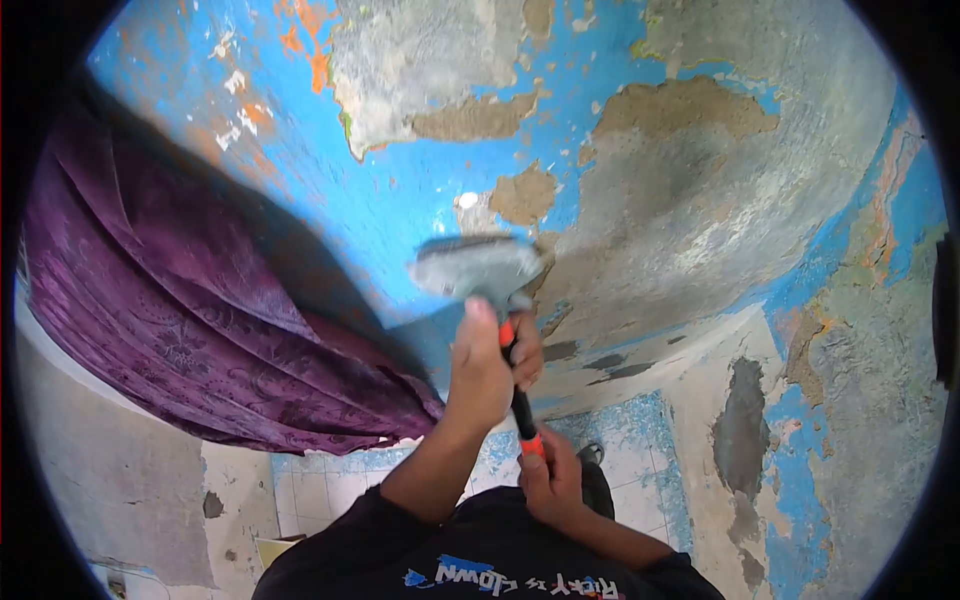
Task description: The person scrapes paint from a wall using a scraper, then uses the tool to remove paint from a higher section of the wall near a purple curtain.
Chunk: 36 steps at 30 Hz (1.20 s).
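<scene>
A scraper (pixel 478 268) with a wide grey head and a black-and-orange handle is up against the wall (pixel 390 215); its head is smeared by motion. High on the handle, just below the head, my left hand (pixel 485 360) is closed around it, thumb pointing toward the head. My right hand (pixel 553 478) grips the orange butt end of the same handle, lower and nearer my body. Blue paint borders the head on its left, with bare grey and brown plaster above and to the right.
Purple patterned cloth (pixel 190 310) hangs along the left, close to my left forearm. Below is a tiled floor (pixel 625 465) with bluish flakes scattered over it. The right-hand wall (pixel 800 480) has peeling blue paint and dark patches. A shoe (pixel 592 453) shows beside my right hand.
</scene>
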Available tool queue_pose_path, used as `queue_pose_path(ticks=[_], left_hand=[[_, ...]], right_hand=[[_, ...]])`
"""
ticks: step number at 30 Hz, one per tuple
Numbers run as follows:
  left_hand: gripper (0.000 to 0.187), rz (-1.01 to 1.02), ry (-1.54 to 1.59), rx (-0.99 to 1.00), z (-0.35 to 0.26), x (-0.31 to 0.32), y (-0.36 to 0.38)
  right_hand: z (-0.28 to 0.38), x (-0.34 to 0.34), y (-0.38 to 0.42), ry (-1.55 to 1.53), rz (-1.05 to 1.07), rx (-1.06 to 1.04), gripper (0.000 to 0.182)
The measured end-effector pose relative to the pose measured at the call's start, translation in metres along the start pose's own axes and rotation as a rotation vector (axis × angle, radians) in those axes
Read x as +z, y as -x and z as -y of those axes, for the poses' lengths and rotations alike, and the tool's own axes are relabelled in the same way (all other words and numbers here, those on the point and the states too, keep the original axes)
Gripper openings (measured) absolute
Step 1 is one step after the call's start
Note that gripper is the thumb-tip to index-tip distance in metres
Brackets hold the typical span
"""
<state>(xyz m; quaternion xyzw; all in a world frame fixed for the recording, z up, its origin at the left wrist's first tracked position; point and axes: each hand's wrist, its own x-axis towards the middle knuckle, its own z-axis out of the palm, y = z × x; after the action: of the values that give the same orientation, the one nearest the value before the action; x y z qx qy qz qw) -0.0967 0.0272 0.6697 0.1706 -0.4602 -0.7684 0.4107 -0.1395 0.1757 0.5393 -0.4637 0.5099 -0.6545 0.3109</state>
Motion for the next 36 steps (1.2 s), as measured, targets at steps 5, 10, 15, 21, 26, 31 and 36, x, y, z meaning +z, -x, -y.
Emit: queue_pose_path(ticks=[5, 10, 15, 21, 26, 31, 36], left_hand=[[0.052, -0.014, -0.034, -0.014, -0.003, -0.001, -0.001], [0.05, 0.025, 0.022, -0.003, -0.001, -0.006, 0.002], [0.066, -0.125, -0.093, 0.017, -0.02, 0.026, 0.0], [0.066, -0.169, -0.109, -0.004, -0.01, 0.014, 0.008], [0.066, -0.15, -0.119, 0.047, -0.017, 0.024, 0.0], [0.05, -0.039, 0.016, 0.002, -0.003, -0.002, 0.006], [0.054, -0.016, -0.045, 0.092, -0.017, 0.013, 0.001]], right_hand=[[0.002, 0.003, 0.005, -0.045, 0.022, 0.019, 0.04], [-0.001, 0.004, 0.007, -0.035, 0.057, 0.009, 0.041], [0.007, 0.008, 0.008, -0.104, 0.033, 0.058, 0.041], [0.007, 0.006, 0.013, -0.105, 0.07, 0.086, 0.042], [0.012, 0.001, 0.003, 0.015, 0.023, 0.011, 0.042], [0.01, 0.0, 0.011, 0.004, 0.061, 0.051, 0.042], [0.024, 0.001, 0.003, -0.056, 0.021, 0.113, 0.04]])
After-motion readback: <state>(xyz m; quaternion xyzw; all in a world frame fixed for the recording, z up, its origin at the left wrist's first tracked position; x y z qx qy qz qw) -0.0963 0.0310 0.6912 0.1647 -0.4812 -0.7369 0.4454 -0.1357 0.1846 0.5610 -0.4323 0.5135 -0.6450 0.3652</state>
